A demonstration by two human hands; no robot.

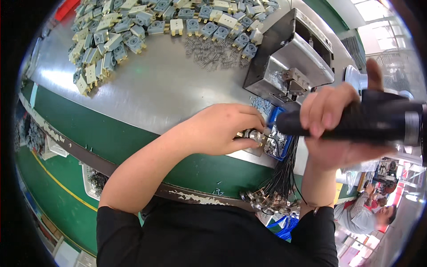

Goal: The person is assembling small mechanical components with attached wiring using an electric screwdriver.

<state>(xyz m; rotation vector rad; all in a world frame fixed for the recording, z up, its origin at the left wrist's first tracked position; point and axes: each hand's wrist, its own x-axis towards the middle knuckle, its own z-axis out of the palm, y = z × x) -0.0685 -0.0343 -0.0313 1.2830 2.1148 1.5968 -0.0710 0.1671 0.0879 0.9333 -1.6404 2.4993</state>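
Observation:
My left hand (pixel 224 127) is closed round a small round metal part (pixel 254 136) with brass terminals, low over the table's front edge. A black wire runs from beside that part toward the right. My right hand (pixel 329 113), slightly smeared by motion, grips a thick black electric screwdriver (pixel 387 124). The screwdriver lies almost level, its narrow end pointing left toward the part in my left hand; whether its tip touches the part cannot be made out. Just beyond my left fingertips stands a blue tray (pixel 284 153) of small metal pieces, partly covered by the screwdriver.
Many grey and cream switch-like blocks (pixel 144 18) are heaped at the back, with a pile of springs (pixel 213 53). A metal fixture box (pixel 293 58) stands beyond the screws (pixel 261 105). Wired round metal parts (pixel 271 202) hang at the front edge. Another person (pixel 360 216) is at right.

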